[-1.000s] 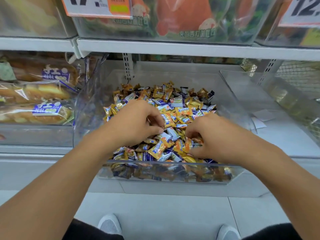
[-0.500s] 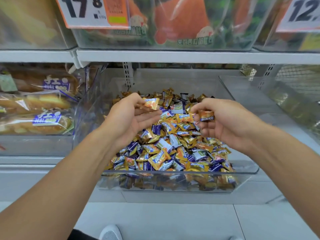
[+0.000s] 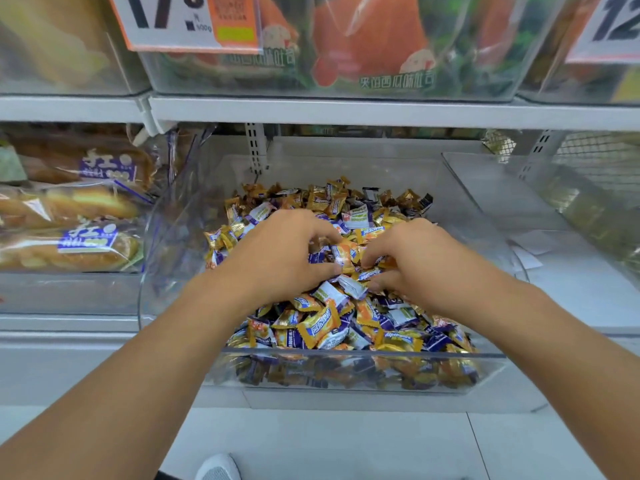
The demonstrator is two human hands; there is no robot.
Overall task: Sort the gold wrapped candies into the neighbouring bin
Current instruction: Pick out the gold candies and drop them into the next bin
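A clear bin [image 3: 346,372] on the lower shelf holds a heap of mixed candies [image 3: 322,323] in gold, orange, purple and white wrappers. Both my hands are down on the middle of the heap, close together. My left hand [image 3: 287,251] has its fingers and thumb curled round an orange-gold candy [image 3: 344,254]. My right hand [image 3: 415,261] pinches a small gold and blue candy [image 3: 369,273] between curled fingertips and thumb. The neighbouring clear bin [image 3: 502,202] stands just to the right.
Wrapped bread loaves [image 3: 69,244] lie in the bin to the left. White paper slips [image 3: 526,247] lie in the right bin. The upper shelf [image 3: 346,110] carries bins with price tags [image 3: 183,22]. My shoe [image 3: 218,467] shows on the floor.
Both hands had lifted off the pile, each holding a candy. They have since dropped back down onto the middle of the heap, and the camera has moved in.
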